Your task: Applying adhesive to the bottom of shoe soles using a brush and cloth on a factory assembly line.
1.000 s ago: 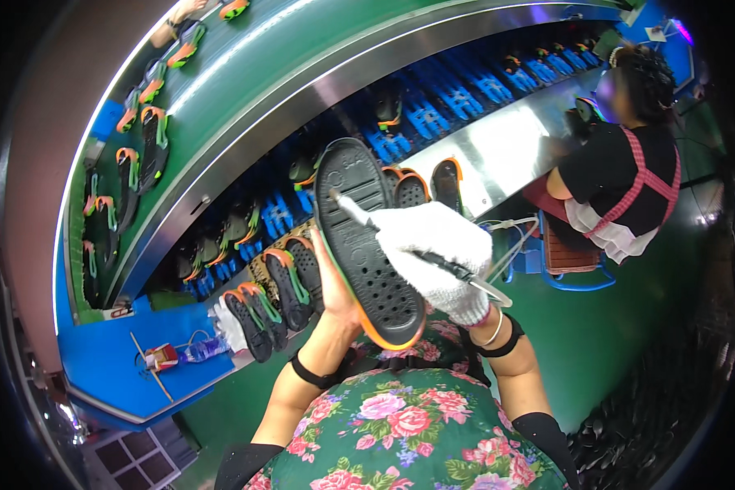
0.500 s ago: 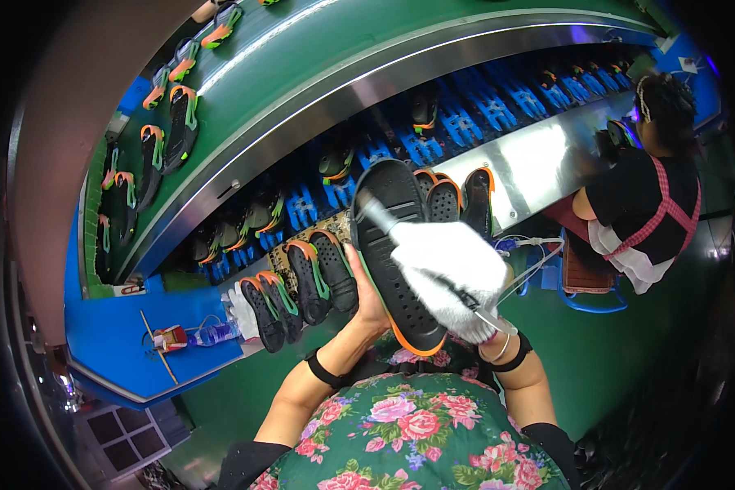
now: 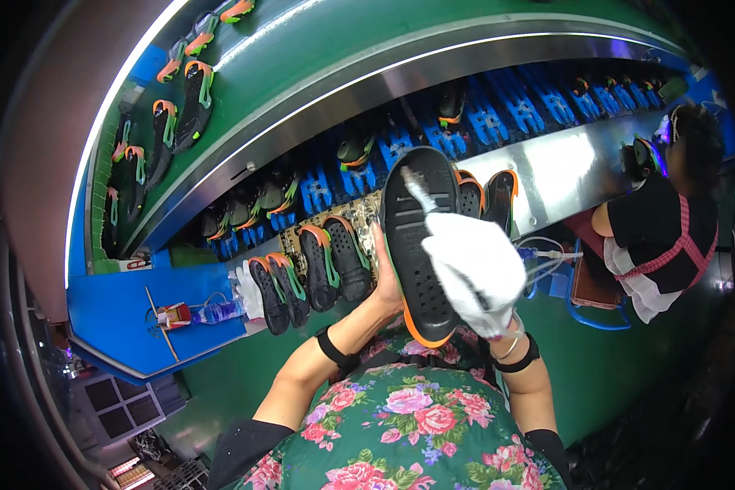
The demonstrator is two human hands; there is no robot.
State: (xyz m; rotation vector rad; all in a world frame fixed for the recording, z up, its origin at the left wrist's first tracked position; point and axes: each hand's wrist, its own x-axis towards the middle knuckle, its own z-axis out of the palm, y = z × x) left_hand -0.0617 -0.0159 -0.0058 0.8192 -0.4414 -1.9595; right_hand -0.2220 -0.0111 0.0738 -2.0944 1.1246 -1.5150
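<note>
While the floral-print garment point(image 3: 416, 433) fills the lower foreground, both forearms rise from it toward a single black shoe sole point(image 3: 417, 237) with an orange rim, held upright, tread side to the camera, in front of the chest. The left hand point(image 3: 385, 273) is closed around the sole's left edge, fingers hidden behind it. The right hand point(image 3: 475, 269), in a white glove, lies over the sole's right side and grips a small brush point(image 3: 416, 186) whose pale tip touches the upper tread. Each wrist carries one dark band.

Just beyond the left hand, four black soles with orange and green trim point(image 3: 310, 273) lie side by side on the green bench; two more stand just behind the held sole, partly hidden by it. A small bottle point(image 3: 216, 310) lies on the blue ledge to the left. Farther off, blue holders point(image 3: 482, 122) line the conveyor channel, several carrying shoes, and further soles sit on the upper green belt point(image 3: 302, 57). A second person point(image 3: 661, 229) in a black top works at far right.

Compared with one second ago, the sole sits farther right and higher, and the gloved hand has slid lower along it.
</note>
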